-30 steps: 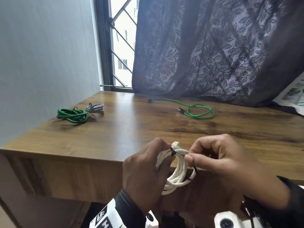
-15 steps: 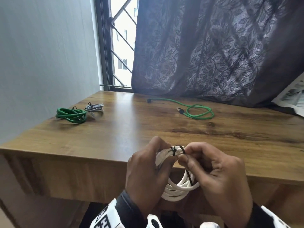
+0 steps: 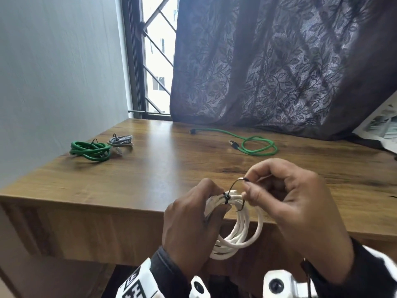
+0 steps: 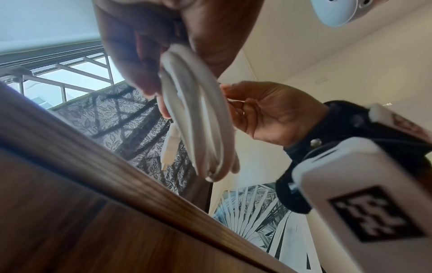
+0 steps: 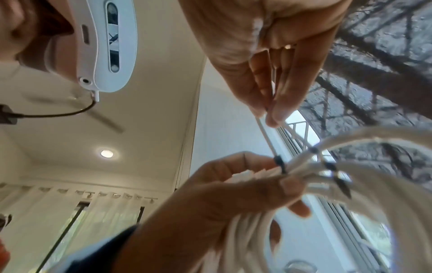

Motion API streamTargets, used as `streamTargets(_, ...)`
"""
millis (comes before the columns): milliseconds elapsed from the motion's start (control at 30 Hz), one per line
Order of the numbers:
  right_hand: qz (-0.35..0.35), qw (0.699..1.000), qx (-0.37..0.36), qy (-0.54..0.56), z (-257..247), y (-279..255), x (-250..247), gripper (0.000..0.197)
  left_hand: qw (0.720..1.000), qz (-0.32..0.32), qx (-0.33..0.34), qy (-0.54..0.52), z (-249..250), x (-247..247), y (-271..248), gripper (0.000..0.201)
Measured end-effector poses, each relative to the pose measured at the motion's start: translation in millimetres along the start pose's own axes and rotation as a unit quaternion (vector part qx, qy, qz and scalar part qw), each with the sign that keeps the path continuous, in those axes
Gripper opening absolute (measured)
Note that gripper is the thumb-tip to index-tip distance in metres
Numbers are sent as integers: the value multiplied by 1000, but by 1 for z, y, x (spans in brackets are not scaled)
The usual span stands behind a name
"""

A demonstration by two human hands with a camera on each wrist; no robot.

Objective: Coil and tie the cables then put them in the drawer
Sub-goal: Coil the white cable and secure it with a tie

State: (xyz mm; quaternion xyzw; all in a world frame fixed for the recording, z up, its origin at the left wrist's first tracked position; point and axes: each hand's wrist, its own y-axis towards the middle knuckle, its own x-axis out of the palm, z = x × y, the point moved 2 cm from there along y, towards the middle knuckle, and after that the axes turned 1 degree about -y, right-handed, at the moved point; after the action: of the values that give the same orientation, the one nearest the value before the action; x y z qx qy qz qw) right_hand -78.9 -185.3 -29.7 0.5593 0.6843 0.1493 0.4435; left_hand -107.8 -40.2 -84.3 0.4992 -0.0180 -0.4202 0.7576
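A person's left hand [image 3: 189, 224] is gripping a coiled white cable [image 3: 240, 233], fingers curled around the top of the coil where a thin black tie [image 3: 227, 197] is wrapped around the strands. The rest of the coil is hanging below those fingers, in front of the near edge of a wooden table [image 3: 150, 179]. The right hand [image 3: 285, 203] is pinching the free end of the tie between thumb and forefinger, just above and to the right of the left fingertips, with the tie running taut between the two hands. Beyond the fingers, on the table, a coiled green cable [image 3: 91, 149] and a small grey bundle [image 3: 121, 140] are lying together far to the left, and a loose green cable [image 3: 257, 145] is lying farther back near a dark curtain [image 3: 279, 61].
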Motion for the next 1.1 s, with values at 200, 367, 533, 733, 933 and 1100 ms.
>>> streamTargets(200, -6, 950, -200, -241, -15, 19, -1, 10, 1000, -21, 22, 6, 1, -5, -1, 18)
streamTargets(367, 51, 908, -258, -326, -4, 23, -8, 18, 998, -1, 55, -8, 0, -9, -5, 15)
streamTargets(533, 107, 965, -221, -92, -1, 6, -8, 19, 991, 40, 127, -27, 5, -13, -5, 12)
streamTargets(733, 7, 994, -87, 63, 1, 3, -17, 12, 987, 57, 148, -31, 1, -14, -9, 13)
streamTargets(933, -170, 909, 66, 376, 11, -1, -30, 32, 991, 74, 112, -7, -5, -15, -6, 11)
streamTargets(1100, 12, 888, 188, 419, 14, 2, -25, 40, 993, 64, 101, 10, -3, -8, -7, 12)
